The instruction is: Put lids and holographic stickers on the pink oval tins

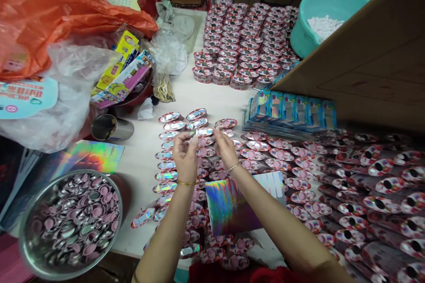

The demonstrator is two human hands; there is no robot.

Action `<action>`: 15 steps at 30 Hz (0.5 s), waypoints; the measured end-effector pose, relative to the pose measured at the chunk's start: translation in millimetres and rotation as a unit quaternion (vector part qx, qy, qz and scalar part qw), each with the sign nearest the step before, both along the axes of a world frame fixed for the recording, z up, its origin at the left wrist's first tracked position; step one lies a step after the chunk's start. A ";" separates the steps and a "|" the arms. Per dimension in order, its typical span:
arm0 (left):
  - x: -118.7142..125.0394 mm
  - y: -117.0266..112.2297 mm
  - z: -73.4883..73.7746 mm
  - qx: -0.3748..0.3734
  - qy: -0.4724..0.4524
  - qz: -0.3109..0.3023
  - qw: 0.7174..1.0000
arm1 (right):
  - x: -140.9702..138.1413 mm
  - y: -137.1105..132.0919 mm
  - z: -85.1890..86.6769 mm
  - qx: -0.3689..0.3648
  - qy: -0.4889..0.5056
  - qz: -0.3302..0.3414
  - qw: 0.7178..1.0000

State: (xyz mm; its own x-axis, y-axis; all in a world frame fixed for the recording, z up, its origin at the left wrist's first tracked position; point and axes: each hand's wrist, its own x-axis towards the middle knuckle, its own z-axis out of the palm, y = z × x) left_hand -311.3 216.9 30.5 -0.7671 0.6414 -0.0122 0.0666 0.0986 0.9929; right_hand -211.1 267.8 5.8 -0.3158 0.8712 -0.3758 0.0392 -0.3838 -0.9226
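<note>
Tabletop, white and flat, gives you its widest open room in your head view between the near rows of ovals and the far block of red-and-white oval boxes with dark round centres. A narrower bare lane runs between the round stainless-steel bowl of pink-and-silver oval pieces on your left and the nearest ovals; the near edge shows just below that lane. Your right side is tight: blue windowed packets stand in a row beside a large brown cardboard panel, with more patterned ovals packed in front.

Your left hand and right hand face each other, fingers curled and thumbs close to the forefingers, at opposite ends of a red-rimmed oval piece with a silvery, iridescent top. You seem to touch its ends, but you cannot tell whether either hand pinches anything. It sits in the near rows, past a rectangular rainbow-sheened foil sheet that lies over other ovals, partly beneath your right forearm.
</note>
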 end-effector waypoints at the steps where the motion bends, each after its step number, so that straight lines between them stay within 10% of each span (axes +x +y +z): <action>1: 6.0 -1.4 2.1 0.000 -0.057 -0.002 0.998 | -0.1 -1.2 1.0 -0.047 0.032 -0.018 0.998; 7: 28.0 6.1 -0.9 -0.007 -0.221 0.045 0.974 | 7.9 9.2 -0.6 -0.101 0.069 -0.140 0.983; 15: 35.6 21.4 -6.4 0.021 -0.285 0.043 0.957 | 15.0 9.9 -6.0 -0.120 0.090 -0.067 0.986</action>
